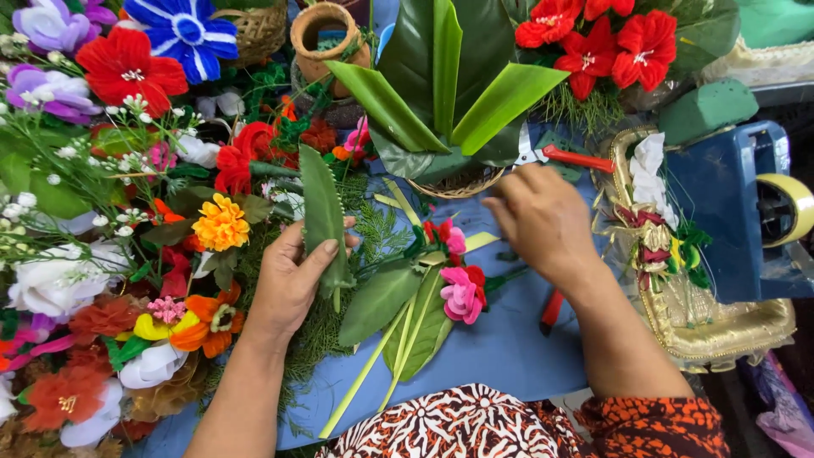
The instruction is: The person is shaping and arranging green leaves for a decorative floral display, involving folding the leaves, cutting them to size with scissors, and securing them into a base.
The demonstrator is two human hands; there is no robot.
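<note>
- Nearest of all, the blue table curves along the person's lap; a bare patch of it lies on the near side of the pink flowers, the only open room in sight.
- Left of those pink flowers, the left hand grips a long green leaf upright, thumb pressed across its face.
- Loose leaves and pale stems fan out from under the pink flowers toward the table's near edge.
- Right of and beyond the pink flowers, the right hand is curled knuckles-up; its fingertips are hidden, so I cannot tell what it grasps.
- Red-handled scissors lie just beyond that hand.
- Far left of the pink flowers, artificial blooms crowd to the edge.
- Beyond them stands a basket of broad leaves.
- Far right sit a gold tray and a blue tape dispenser.
</note>
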